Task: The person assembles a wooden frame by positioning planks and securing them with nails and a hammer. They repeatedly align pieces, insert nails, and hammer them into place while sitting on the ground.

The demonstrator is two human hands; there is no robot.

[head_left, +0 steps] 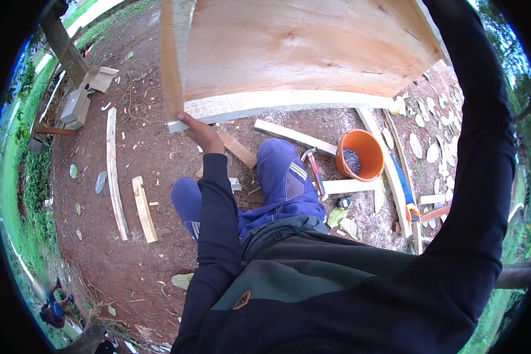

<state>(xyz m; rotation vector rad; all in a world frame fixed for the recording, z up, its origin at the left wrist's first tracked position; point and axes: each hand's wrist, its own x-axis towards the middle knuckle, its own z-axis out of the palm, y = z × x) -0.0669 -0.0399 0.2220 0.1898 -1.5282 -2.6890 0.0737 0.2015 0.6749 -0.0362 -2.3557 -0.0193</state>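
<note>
A large plywood panel, edged with pale wooden strips, stands in front of my knees. My left hand is closed on its near left corner, the thumb up against the end of the left strip. The panel's near edge strip runs rightward from that hand. My right arm reaches up along the right side past the panel, and its hand lies outside the picture. Just right of my knee, a claw hammer with a red and blue handle lies head away from me.
An orange bucket holding grey nails stands beside several wooden strips. A handsaw and a tape measure lie near it. Two boards are on the dirt at left. Farther left are an opened cardboard box and a tree trunk.
</note>
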